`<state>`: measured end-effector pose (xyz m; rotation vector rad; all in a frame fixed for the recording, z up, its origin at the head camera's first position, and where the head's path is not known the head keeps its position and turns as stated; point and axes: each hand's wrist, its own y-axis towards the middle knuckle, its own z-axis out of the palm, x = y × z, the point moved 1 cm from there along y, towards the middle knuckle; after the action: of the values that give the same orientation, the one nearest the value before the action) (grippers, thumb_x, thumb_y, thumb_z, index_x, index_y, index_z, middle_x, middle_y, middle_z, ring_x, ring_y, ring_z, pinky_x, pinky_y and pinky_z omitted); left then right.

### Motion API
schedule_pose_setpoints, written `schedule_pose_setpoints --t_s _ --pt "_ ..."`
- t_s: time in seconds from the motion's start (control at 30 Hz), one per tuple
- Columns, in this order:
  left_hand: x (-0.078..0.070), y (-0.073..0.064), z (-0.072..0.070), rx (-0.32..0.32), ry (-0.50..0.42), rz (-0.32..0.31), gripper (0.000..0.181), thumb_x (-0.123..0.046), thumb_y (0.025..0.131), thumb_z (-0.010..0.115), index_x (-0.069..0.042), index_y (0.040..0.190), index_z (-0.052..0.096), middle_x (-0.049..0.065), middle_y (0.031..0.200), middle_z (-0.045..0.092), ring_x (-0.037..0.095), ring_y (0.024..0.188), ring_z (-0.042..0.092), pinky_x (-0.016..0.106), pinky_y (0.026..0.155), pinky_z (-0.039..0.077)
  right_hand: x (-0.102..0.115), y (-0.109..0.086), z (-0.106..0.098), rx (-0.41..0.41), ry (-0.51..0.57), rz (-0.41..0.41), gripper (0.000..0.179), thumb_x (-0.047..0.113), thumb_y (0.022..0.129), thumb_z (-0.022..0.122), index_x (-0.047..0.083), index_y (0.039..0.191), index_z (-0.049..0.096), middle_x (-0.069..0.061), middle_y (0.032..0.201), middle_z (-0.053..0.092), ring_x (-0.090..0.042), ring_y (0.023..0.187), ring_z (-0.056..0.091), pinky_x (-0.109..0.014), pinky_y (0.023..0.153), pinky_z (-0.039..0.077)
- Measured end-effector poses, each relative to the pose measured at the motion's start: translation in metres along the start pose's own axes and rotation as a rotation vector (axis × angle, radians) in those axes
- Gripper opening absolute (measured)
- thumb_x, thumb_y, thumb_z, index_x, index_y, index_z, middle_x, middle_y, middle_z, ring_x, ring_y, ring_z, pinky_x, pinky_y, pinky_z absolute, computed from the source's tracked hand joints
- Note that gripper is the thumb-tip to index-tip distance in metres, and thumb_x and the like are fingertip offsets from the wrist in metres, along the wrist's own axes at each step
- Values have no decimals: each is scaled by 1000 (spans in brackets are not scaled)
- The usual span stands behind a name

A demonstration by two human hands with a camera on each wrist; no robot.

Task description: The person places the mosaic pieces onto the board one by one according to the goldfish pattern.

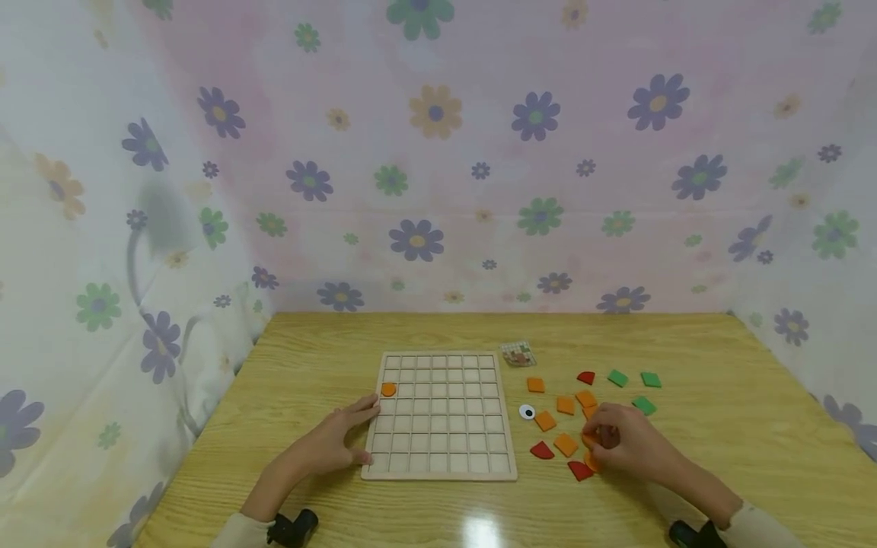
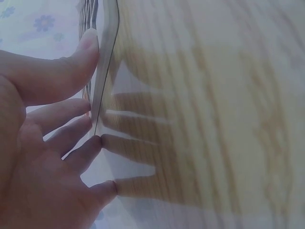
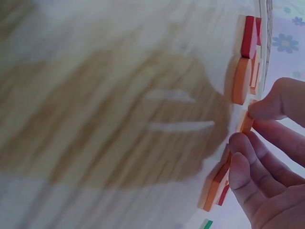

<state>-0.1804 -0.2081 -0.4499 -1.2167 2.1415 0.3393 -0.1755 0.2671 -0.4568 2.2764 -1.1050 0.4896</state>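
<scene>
My left hand (image 1: 329,441) lies along the left edge of the wooden grid board (image 1: 438,473), fingers extended, with fingertips and thumb at its frame. In the left wrist view the left hand's thumb (image 2: 71,71) reaches over the rim. A round orange piece (image 1: 388,390) sits in a cell of the leftmost column. To the right of the board, my right hand (image 1: 633,445) pinches a small orange piece (image 3: 246,123) between thumb and fingers, low over the table. The fingers partly hide its shape. Another orange piece (image 3: 242,81) with a rounded edge lies beside it.
Around the right hand lie several orange squares (image 1: 565,444), red quarter-round pieces (image 1: 542,450) and green pieces (image 1: 644,405). A white eye disc (image 1: 526,412) is near the board's right edge. A small picture card (image 1: 518,354) lies behind it. Flowered cloth (image 1: 479,190) surrounds the table.
</scene>
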Motion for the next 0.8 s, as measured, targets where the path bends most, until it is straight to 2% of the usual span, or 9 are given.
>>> schedule_pose_setpoints --t_s 0.17,0.37,0.6,0.8 --pt "-1 -1 2 -3 -7 -3 77 -21 80 75 2 143 38 18 153 22 39 139 20 67 106 7 6 3 1 -48 -9 -20 20 -3 72 74 15 81 70 13 71 52 -3 59 44 -19 47 40" --pt "0 0 4 -5 3 10 78 -22 80 75 2 144 37 17 154 22 39 139 21 67 106 7 16 14 6 -72 1 -40 18 -1 74 74 15 81 70 14 73 54 -2 60 50 -20 48 45" --pt "0 2 1 -11 33 3 76 -22 80 76 -1 144 39 15 154 23 38 139 22 67 106 9 31 34 18 -34 140 -97 23 -8 73 68 10 87 69 4 82 61 -5 64 53 -21 49 49" --pt "0 0 0 -1 12 -4 76 -21 81 75 1 144 38 16 154 22 38 139 22 68 105 9 49 51 31 9 241 -139 23 -9 75 68 8 90 69 -2 87 63 -10 65 55 -23 51 51"
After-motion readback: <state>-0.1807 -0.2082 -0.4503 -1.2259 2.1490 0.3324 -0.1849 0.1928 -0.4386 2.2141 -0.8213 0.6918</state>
